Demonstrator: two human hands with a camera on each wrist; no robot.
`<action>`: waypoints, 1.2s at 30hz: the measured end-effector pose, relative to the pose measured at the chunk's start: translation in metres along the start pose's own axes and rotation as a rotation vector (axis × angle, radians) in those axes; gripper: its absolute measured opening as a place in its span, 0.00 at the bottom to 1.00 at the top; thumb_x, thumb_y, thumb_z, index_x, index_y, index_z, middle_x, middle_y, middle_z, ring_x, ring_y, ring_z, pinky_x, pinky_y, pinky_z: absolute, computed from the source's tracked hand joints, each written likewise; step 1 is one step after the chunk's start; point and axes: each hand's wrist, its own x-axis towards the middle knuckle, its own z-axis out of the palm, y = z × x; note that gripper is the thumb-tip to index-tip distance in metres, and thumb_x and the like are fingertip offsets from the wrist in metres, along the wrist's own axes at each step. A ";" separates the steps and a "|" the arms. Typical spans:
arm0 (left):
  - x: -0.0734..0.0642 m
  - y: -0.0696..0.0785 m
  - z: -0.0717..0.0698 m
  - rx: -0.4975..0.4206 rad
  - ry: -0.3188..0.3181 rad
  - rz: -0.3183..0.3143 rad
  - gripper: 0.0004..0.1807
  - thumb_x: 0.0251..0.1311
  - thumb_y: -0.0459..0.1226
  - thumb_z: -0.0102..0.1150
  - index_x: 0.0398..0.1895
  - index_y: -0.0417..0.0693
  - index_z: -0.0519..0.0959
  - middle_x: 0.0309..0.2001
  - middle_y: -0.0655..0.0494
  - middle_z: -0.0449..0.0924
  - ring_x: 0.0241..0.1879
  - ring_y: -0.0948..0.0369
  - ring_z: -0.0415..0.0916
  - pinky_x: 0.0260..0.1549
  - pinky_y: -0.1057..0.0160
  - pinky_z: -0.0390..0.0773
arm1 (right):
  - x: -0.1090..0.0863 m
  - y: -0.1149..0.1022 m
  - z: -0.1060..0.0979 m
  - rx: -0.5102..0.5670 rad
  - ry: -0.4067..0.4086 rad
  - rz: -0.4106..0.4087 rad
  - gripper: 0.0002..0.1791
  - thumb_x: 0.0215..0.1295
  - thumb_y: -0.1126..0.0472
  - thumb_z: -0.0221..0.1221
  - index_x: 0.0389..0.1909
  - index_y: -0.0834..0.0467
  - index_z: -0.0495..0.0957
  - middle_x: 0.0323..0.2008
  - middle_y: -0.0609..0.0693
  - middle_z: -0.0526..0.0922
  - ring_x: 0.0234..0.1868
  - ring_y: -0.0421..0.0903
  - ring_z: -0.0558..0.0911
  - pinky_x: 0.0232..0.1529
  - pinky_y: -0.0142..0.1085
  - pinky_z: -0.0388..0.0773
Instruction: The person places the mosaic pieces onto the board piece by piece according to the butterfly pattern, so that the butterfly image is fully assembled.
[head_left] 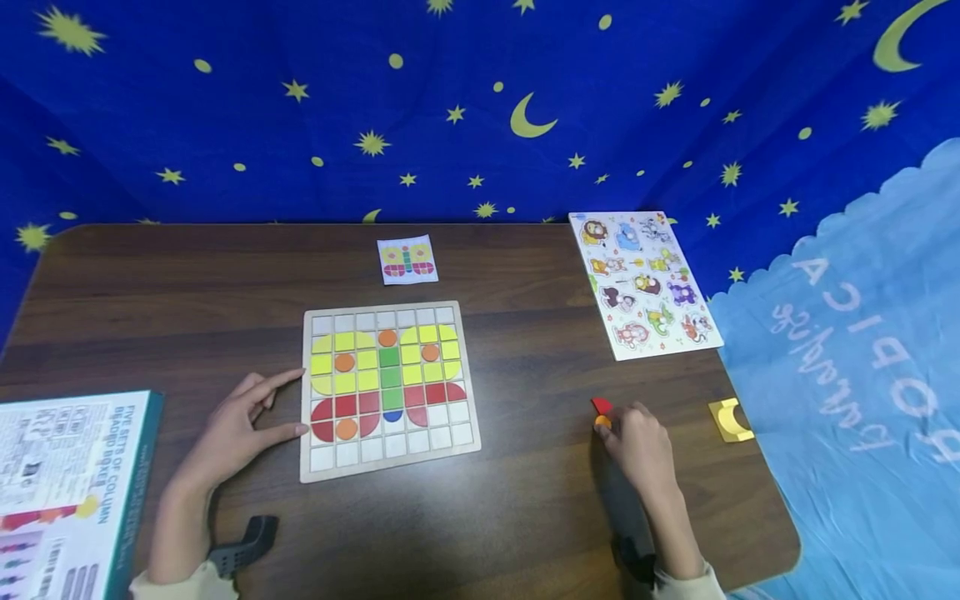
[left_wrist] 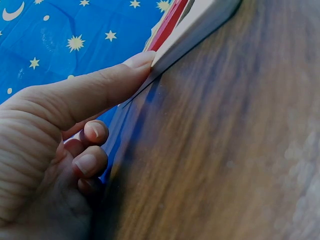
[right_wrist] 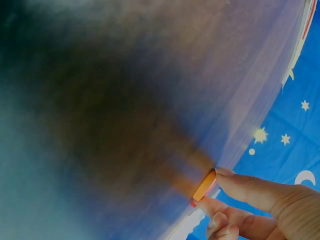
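A square mosaic board point(head_left: 379, 463) in a pale wooden frame lies on the table, its tiles forming a yellow, green and red butterfly with orange discs. My left hand point(head_left: 230, 429) touches the board's left edge with the tips of its thumb and index finger, spread apart; in the left wrist view the thumb point(left_wrist: 107, 90) presses that edge. To the right of the board, my right hand point(head_left: 643, 446) pinches an orange disc point(right_wrist: 204, 186) between thumb and index finger, low at the tabletop. A red quarter-round tile point(head_left: 602, 405) lies just beyond the disc.
Behind the board lies a small butterfly picture card point(head_left: 407, 260). An animal puzzle board point(head_left: 648, 283) sits at the back right, a yellow tile point(head_left: 731, 419) near the right edge. A boxed set point(head_left: 67, 492) lies front left. Blue starry cloth point(head_left: 450, 50) hangs behind the table.
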 end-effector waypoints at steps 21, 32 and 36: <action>0.001 -0.001 -0.001 0.027 -0.009 -0.007 0.40 0.51 0.46 0.75 0.69 0.50 0.72 0.35 0.55 0.60 0.33 0.63 0.56 0.30 0.64 0.58 | 0.007 -0.070 0.010 0.044 0.017 -0.300 0.11 0.50 0.62 0.72 0.31 0.65 0.85 0.31 0.55 0.80 0.25 0.46 0.78 0.29 0.43 0.77; 0.002 -0.001 0.000 0.018 -0.003 0.002 0.40 0.51 0.46 0.75 0.68 0.50 0.72 0.36 0.55 0.60 0.33 0.65 0.56 0.30 0.64 0.57 | 0.008 -0.143 0.018 0.077 -0.090 -0.450 0.12 0.53 0.59 0.72 0.35 0.63 0.86 0.31 0.51 0.78 0.24 0.41 0.72 0.25 0.32 0.71; 0.001 -0.002 0.000 0.016 0.003 0.009 0.39 0.51 0.45 0.76 0.68 0.50 0.72 0.35 0.55 0.60 0.33 0.65 0.56 0.31 0.65 0.58 | 0.011 -0.161 0.024 0.087 -0.084 -0.535 0.11 0.54 0.60 0.72 0.34 0.62 0.86 0.27 0.49 0.75 0.24 0.40 0.70 0.26 0.29 0.68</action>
